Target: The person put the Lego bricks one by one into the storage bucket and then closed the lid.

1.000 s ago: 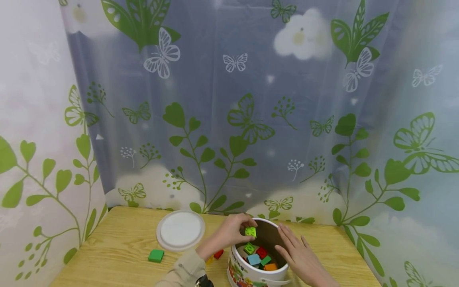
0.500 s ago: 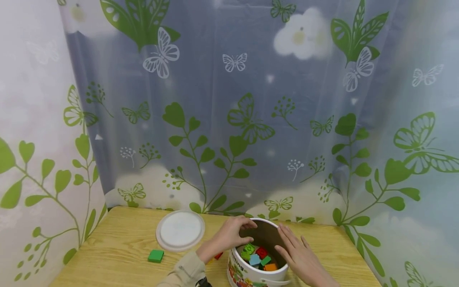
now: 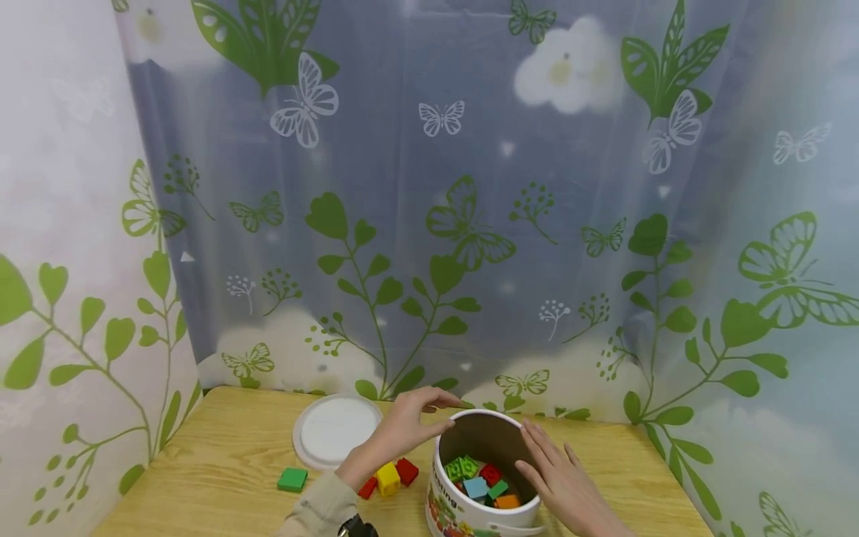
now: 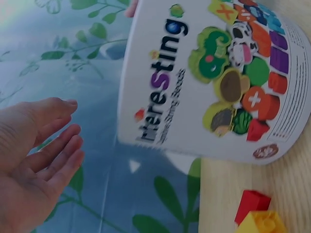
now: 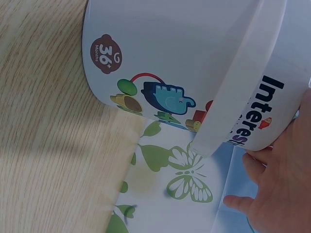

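Observation:
A white bucket (image 3: 479,516) with printed pictures stands on the table, several toy building blocks inside it. Two light green blocks (image 3: 461,468) lie together at its left, near red, light blue, green and orange ones. My left hand (image 3: 406,425) hovers just left of the bucket rim, fingers loosely bent and holding nothing; the left wrist view shows this hand (image 4: 41,155) apart from the bucket wall. My right hand (image 3: 564,477) rests with straight fingers against the rim's right side. Below my left hand lie a yellow block (image 3: 387,479) and two red blocks (image 3: 406,471).
A round white lid (image 3: 338,430) lies on the wooden table (image 3: 221,462) at the back left. A green block (image 3: 292,479) sits in front of it. The bucket's white handle (image 5: 238,82) hangs down its side. A printed curtain (image 3: 403,186) stands behind the table.
My left hand has let a light green block drop into the bucket, then moved left, out over the table. The yellow and red blocks show more fully now. My right hand stays put.

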